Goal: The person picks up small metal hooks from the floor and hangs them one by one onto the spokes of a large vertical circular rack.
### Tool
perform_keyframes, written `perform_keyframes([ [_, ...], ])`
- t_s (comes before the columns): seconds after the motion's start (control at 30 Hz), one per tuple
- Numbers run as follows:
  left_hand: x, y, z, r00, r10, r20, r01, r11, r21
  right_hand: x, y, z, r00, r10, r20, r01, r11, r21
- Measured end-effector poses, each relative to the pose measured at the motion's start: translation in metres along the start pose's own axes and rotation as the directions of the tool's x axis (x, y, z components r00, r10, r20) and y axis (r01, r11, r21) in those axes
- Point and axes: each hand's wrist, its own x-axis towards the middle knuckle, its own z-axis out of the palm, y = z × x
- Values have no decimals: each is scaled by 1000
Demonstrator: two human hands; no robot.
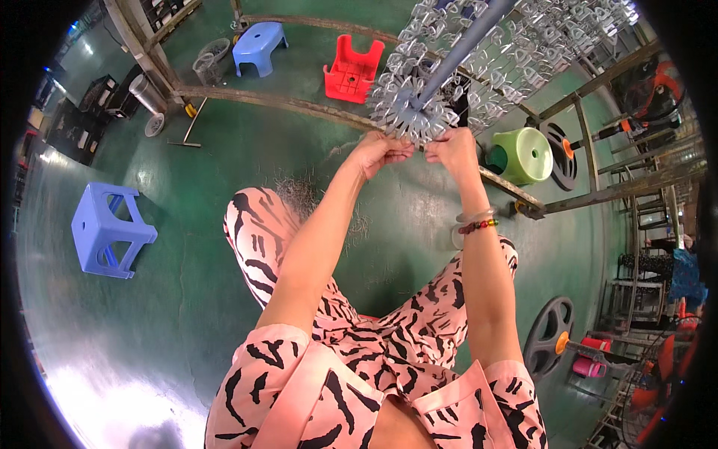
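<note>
Pink striped lap near; L hand & R hand side by side, both pinching silvery clips at pole end, far centre.

My left hand and my right hand are up side by side at the near end of a long grey rod crowded with small silvery metal pieces; my fingertips pinch at the lowest cluster. A beaded bracelet sits on my right wrist. Below, the green floor shines. A blue stool stands on the left, another blue stool and a tipped red stool lie farther off. A green stool lies on its side just right of my hands.
</note>
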Motion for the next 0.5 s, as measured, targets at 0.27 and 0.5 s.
perform_keyframes([
  [0.27,1,-3,6,999,-5,-37,1,995,-105,1,-2,5,999,28,-33,-28,999,-22],
  [0.5,-3,-2,9,999,4,-36,-9,988,-152,4,3,9,998,23,-54,-24,1000,-13],
])
